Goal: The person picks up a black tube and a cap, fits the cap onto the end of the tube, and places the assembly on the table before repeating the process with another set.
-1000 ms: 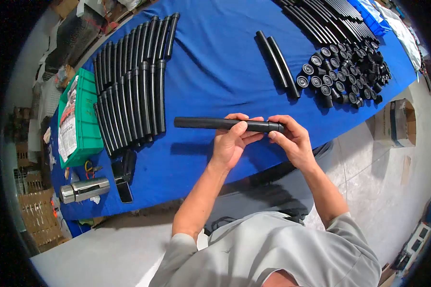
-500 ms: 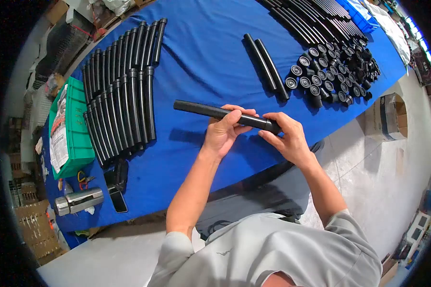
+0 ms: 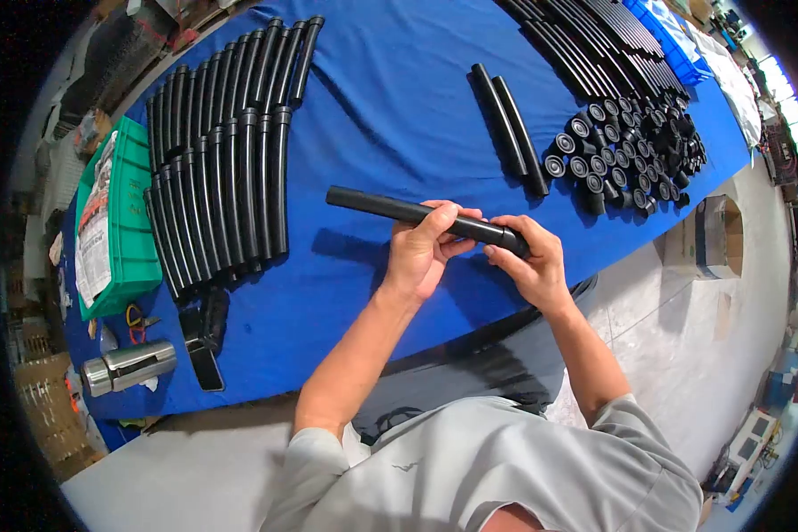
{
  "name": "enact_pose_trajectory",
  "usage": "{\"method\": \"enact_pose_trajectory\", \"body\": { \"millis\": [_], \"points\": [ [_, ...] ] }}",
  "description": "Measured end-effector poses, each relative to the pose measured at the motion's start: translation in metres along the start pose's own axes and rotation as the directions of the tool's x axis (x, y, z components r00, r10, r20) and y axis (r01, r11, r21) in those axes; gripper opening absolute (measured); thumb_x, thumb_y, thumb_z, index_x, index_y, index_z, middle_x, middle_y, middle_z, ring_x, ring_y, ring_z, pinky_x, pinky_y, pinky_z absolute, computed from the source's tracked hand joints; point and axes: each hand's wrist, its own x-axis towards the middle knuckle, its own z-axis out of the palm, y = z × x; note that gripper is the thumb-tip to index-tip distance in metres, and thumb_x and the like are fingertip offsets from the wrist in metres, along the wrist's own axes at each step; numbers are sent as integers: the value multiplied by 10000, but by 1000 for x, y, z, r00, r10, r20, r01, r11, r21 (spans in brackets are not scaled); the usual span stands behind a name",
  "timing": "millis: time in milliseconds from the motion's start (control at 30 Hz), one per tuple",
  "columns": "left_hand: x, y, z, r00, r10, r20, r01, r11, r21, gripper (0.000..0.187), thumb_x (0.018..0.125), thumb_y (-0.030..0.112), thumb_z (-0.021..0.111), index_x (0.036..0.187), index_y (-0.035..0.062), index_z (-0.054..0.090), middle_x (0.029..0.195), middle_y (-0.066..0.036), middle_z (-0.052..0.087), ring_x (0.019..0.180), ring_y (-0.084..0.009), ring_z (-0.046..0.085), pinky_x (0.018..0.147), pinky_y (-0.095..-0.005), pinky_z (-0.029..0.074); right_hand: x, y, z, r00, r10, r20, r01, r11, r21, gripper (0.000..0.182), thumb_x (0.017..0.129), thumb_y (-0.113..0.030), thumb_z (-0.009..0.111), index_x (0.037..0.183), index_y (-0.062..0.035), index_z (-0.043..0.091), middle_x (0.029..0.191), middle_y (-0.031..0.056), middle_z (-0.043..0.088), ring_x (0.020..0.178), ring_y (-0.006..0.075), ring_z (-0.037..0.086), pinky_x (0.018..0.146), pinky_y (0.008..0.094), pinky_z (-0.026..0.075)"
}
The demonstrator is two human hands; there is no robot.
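Observation:
A black tube (image 3: pixel 372 203) is held above the blue cloth, its bare end pointing left. My left hand (image 3: pixel 417 260) is closed around its middle, thumb on top. At the tube's right end sits a black end cap (image 3: pixel 512 239), gripped between the thumb and fingers of my right hand (image 3: pixel 541 269). Part of the cap is hidden by those fingers. Two loose black tubes (image 3: pixel 504 124) lie on the cloth beyond my right hand, beside a pile of black caps (image 3: pixel 614 158).
Rows of capped tubes (image 3: pixel 217 191) lie at the left, near a green crate (image 3: pixel 133 208). In front of it are a steel flask (image 3: pixel 131 367), pliers (image 3: pixel 137 321) and a phone (image 3: pixel 206 365). More thin tubes (image 3: pixel 585 44) lie far right. A cardboard box (image 3: pixel 705 238) stands on the floor.
The camera view has shifted slightly. Both hands keep the same hold on the tube and its cap, with the right-hand fingers only slightly repositioned.

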Motion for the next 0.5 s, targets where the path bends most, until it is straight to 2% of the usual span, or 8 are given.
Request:
{"method": "enact_pose_trajectory", "body": {
  "millis": [67, 167, 267, 367, 467, 500],
  "points": [
    [0, 3, -1, 1000, -14, 1, 14, 1000, 5, 163, 948, 173, 691, 1010, 22, 692, 1031, -198, 730, 953, -271, 739, 753, -380, 671, 2, -1, -2, 999, 19, 40, -20, 1000, 24, 330, 821, -132, 802, 1104, -12, 682, 852, 104, 651, 740, 209, 643, 661, 317, 486],
    [-1, 5, -3, 999, -15, 33, 14, 999, 30, 157, 948, 167, 690, 1010, 22, 694, 1027, -202, 729, 943, -274, 742, 742, -369, 673, 4, -2, -8, 994, 8, 106, -4, 999, -44, 333, 821, -131, 799, 1109, -12, 681, 835, 102, 640, 728, 204, 634, 653, 324, 483],
    [-1, 3, -2, 1000, -7, 24, 6, 1000, 26, 143, 947, 155, 689, 999, 22, 694, 1014, -205, 729, 934, -278, 744, 732, -370, 674, 1, -3, -7, 994, 37, 100, -34, 999, -24, 342, 820, -142, 802, 1112, -10, 681, 832, 104, 633, 724, 212, 630, 651, 334, 481],
    [-1, 3, -3, 1000, -12, 29, 11, 1000, 27, 177, 961, 140, 672, 1064, -4, 674, 1032, -193, 722, 948, -254, 738, 760, -364, 668, -5, -4, 0, 996, 77, 39, -77, 997, -3, 349, 814, -135, 807, 1113, -8, 679, 858, 108, 644, 762, 224, 647, 688, 331, 498],
    [0, 3, -1, 1000, -12, 27, 12, 1000, -3, 175, 946, 113, 686, 1096, 44, 629, 1077, -215, 713, 1027, -315, 720, 792, -424, 665, -7, -1, 7, 999, 1, -41, -2, 999, -41, 430, 805, -105, 814, 1195, -15, 655, 946, 104, 669, 872, 198, 666, 765, 317, 513],
    [1, 4, -1, 999, 15, 33, -15, 1000, -15, 184, 944, 100, 688, 1106, 54, 615, 1089, -219, 708, 1049, -328, 710, 807, -436, 660, -9, 3, 10, 998, 12, -66, -12, 1000, 7, 455, 809, -93, 813, 1225, -22, 643, 982, 103, 673, 909, 187, 663, 788, 311, 515]
  ]
}}
